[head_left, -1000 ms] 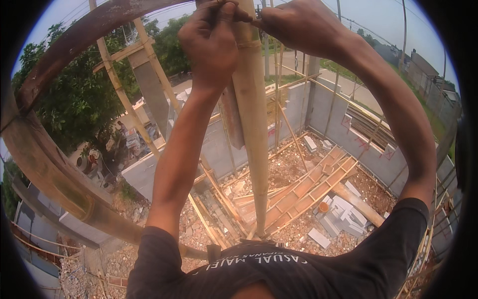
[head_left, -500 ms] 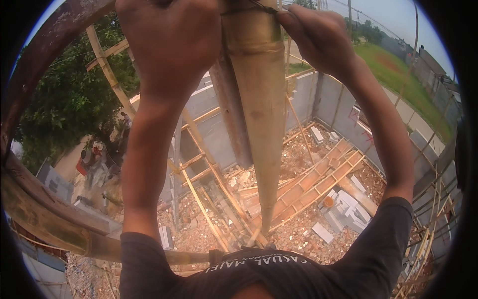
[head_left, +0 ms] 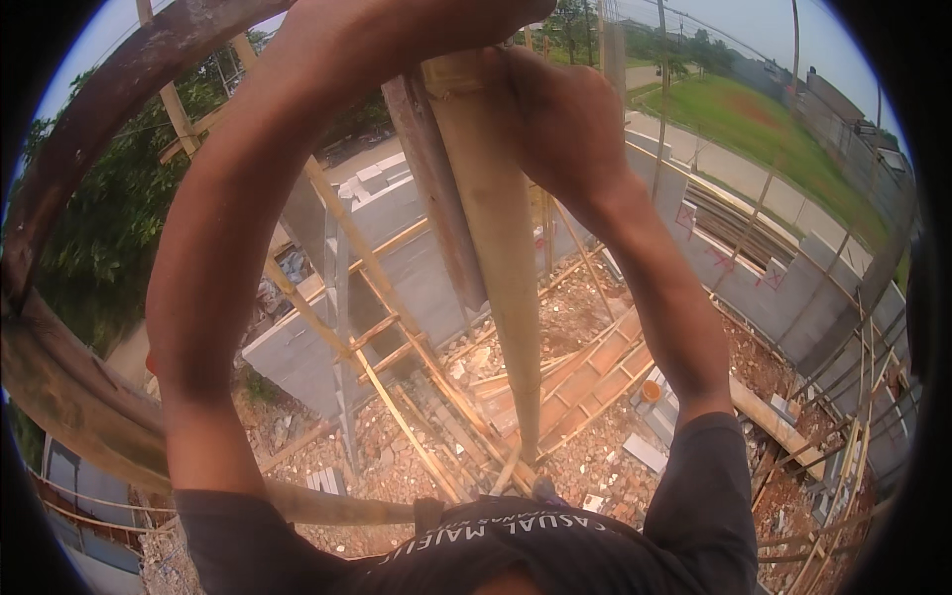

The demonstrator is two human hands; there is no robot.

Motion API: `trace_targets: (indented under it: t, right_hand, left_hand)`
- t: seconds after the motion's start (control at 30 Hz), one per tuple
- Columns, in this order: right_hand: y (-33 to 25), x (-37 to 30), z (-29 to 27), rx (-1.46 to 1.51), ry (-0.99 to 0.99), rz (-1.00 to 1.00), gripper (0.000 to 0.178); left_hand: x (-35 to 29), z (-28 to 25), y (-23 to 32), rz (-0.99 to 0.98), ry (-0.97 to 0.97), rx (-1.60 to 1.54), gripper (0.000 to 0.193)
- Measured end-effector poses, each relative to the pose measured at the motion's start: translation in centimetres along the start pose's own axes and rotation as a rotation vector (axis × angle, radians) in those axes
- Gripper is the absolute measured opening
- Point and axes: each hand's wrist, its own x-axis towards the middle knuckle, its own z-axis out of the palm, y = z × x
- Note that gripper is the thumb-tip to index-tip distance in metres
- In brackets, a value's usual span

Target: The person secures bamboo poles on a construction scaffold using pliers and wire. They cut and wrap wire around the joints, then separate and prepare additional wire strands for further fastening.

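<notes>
A thick bamboo pole (head_left: pixel 496 218) runs from the top middle down to the rubble, close beside a dark wooden post (head_left: pixel 436 188). My right hand (head_left: pixel 565 119) is closed against the right side of the pole near its top, its fingertips in shade. Across the pole's upper end reaches my left hand (head_left: pixel 496 15), partly cut off by the top edge; its visible outline is curled. Both hands are close together there. What either one pinches is hidden.
Around me stands a scaffold of bamboo and timber, with a thick curved pole (head_left: pixel 79 407) at my left. Below lie broken bricks, a brown ribbed panel (head_left: pixel 575 382), pale blocks (head_left: pixel 645 452) and an orange bucket (head_left: pixel 651 391). Grey block walls (head_left: pixel 397 253) enclose the ground.
My left hand has moved right across the top of the pole, its forearm now slanting over. The right hand has come lower and closer to the pole. The view has shifted.
</notes>
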Motion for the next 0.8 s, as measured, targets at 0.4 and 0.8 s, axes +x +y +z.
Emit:
trace_targets:
  t: [0.4, 0.8]
  right_hand:
    - [-7.8, 1.2, 2.0, 0.281, 0.117, 0.277, 0.033]
    - [-2.2, 2.4, -2.3, 0.113, 0.341, -0.407, 0.015]
  left_hand:
    - [0.5, -1.4, -6.6, 0.387, -0.18, -0.007, 0.02]
    - [-8.5, -5.4, -7.6, 0.313, 0.627, -0.11, 0.019]
